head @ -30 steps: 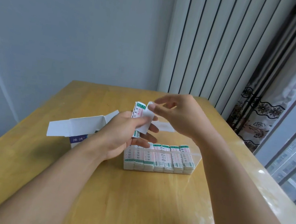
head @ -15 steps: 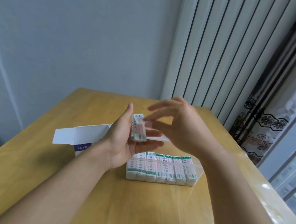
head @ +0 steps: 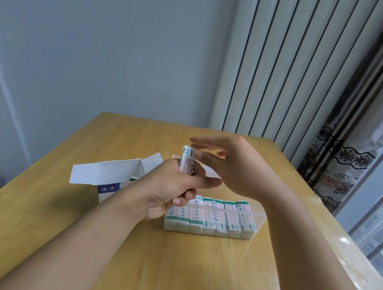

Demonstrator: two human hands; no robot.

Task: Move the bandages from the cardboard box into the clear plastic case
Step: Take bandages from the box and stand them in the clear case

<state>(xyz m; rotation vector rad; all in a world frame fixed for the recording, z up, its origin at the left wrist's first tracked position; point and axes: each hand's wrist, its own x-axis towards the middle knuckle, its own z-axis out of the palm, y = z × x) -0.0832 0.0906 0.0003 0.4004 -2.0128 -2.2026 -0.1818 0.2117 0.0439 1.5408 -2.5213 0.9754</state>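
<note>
Your left hand (head: 171, 187) grips a small upright stack of white, green-banded paper bandages (head: 187, 159), long axis near vertical, raised above and just behind the clear plastic case (head: 258, 219). Your right hand (head: 232, 170) hovers beside the stack's top with straight fingers, holding nothing, and is the nearer one to the case's right end. The case holds 7 packed stacks in a row across the pale wooden table (head: 172, 272). Behind your left wrist the white cardboard box (head: 116, 174) stands with flaps open; a green edge inside suggests more bandages remain.
</note>
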